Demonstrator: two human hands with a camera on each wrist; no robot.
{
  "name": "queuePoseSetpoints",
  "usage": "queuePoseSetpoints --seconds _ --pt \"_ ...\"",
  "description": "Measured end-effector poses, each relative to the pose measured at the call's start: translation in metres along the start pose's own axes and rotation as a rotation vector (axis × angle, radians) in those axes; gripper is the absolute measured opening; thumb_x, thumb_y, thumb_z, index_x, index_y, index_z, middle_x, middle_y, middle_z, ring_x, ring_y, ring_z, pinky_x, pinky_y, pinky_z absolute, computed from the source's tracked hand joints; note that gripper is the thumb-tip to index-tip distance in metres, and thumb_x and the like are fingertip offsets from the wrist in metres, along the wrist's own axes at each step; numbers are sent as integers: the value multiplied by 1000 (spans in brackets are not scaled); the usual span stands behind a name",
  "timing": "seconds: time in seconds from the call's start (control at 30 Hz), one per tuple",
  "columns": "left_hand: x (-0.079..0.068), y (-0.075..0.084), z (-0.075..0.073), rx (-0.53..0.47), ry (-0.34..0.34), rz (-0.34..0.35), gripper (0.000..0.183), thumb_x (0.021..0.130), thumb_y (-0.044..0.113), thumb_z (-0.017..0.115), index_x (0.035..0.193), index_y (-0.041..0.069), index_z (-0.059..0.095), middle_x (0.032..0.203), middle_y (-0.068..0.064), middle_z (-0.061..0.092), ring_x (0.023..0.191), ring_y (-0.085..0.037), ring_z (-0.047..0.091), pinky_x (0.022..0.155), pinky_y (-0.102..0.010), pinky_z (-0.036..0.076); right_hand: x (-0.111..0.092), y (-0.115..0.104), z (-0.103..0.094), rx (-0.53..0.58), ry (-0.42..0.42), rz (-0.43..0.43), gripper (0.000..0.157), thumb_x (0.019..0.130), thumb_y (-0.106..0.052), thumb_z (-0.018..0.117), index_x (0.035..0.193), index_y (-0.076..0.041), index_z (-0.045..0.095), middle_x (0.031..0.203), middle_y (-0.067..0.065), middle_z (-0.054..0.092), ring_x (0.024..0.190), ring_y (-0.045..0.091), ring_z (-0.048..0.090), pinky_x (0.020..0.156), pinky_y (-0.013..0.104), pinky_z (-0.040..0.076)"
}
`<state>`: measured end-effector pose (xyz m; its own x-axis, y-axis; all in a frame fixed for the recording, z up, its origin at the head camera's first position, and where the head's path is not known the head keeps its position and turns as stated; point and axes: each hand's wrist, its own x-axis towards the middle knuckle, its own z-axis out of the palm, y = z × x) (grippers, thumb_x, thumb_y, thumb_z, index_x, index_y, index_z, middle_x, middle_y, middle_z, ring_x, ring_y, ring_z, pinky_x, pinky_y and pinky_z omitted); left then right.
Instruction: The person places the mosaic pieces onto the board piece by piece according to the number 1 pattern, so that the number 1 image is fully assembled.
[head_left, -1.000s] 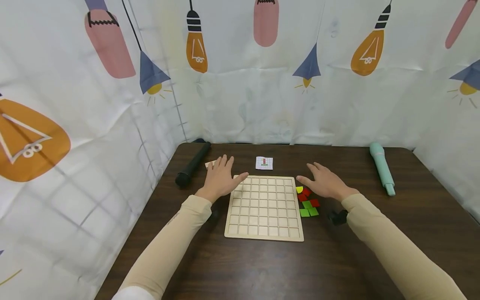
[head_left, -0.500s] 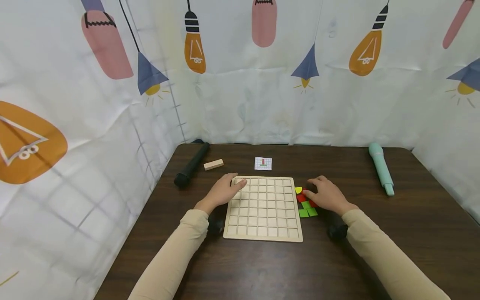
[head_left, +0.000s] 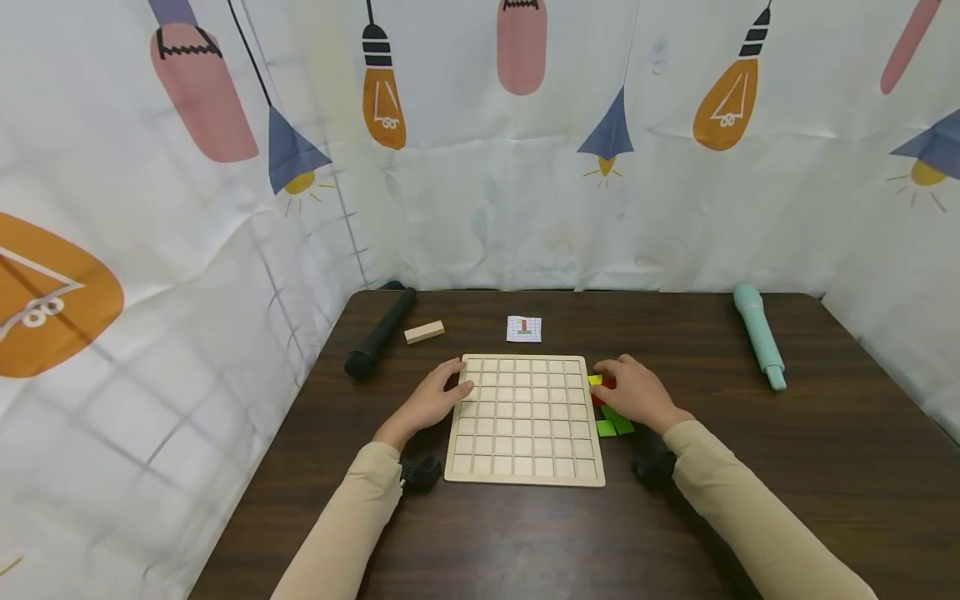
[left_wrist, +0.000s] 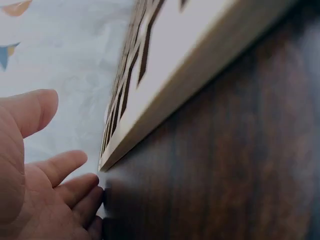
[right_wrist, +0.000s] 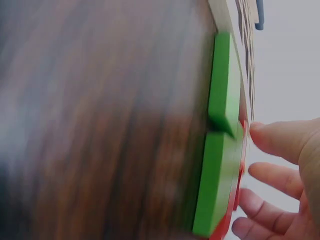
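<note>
A square wooden grid board [head_left: 525, 421] lies flat on the dark table. My left hand [head_left: 426, 402] is at its upper left edge, thumb over the rim; in the left wrist view the thumb and fingers are spread with nothing between them. My right hand [head_left: 636, 395] is over the small coloured tiles on the board's right side, partly covering them. Green tiles [head_left: 617, 423], red tiles [head_left: 609, 384] and a yellow tile [head_left: 595, 380] show around it. In the right wrist view, thumb and fingers stand apart beside green tiles [right_wrist: 220, 165]; no grasp on a tile is visible.
Behind the board lies a small white card [head_left: 523, 328] with a printed grid pattern. A wooden block [head_left: 424, 332] and a dark cylinder [head_left: 381, 333] are at the back left. A mint-green microphone-shaped object [head_left: 760, 333] lies at the back right. A patterned curtain [head_left: 480, 208] surrounds the table.
Both hands have come down and back toward me, the left to the board's edge, the right onto the tiles. The wooden block, partly covered before, is uncovered.
</note>
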<state>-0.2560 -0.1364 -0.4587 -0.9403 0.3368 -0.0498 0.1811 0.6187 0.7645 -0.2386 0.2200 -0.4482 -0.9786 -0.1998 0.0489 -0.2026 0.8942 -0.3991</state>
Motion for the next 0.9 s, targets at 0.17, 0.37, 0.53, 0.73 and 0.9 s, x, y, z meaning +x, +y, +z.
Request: queuePoseSetpoints --seconds 0.17,0.37,0.53,0.73,0.9 --pt "-4 -10 1 -62 47 15 52 102 34 52 147 9 44 158 -9 31 146 -33 24 114 -57 24 5 -5 5 -6 20 11 38 90 -29 69 122 -6 68 105 15 61 77 23 55 69 41 52" --pt "-8 -11 4 -74 95 52 44 102 29 54 140 9 53 151 -8 42 143 -31 31 114 -54 27 6 -6 6 33 36 11 28 91 -22 69 115 -8 71 97 11 59 72 21 50 62 36 47" --pt "-10 -10 7 -67 107 61 41 101 28 54 138 7 55 151 -9 42 142 -32 32 113 -54 29 5 -5 5 70 40 27 22 91 -14 67 111 -7 72 94 10 57 73 22 49 62 35 44" --pt "-10 -10 8 -56 118 67 40 101 26 55 136 7 57 151 -9 42 142 -33 32 113 -55 28 5 -1 4 107 47 21 24 90 -7 62 113 -6 71 100 12 59 80 25 52 68 38 48" --pt "-9 -11 8 -45 119 79 39 101 26 56 135 8 58 151 -9 43 142 -33 33 113 -56 28 5 3 3 121 74 7 28 90 -3 62 117 -3 69 106 14 62 92 29 59 80 48 52"
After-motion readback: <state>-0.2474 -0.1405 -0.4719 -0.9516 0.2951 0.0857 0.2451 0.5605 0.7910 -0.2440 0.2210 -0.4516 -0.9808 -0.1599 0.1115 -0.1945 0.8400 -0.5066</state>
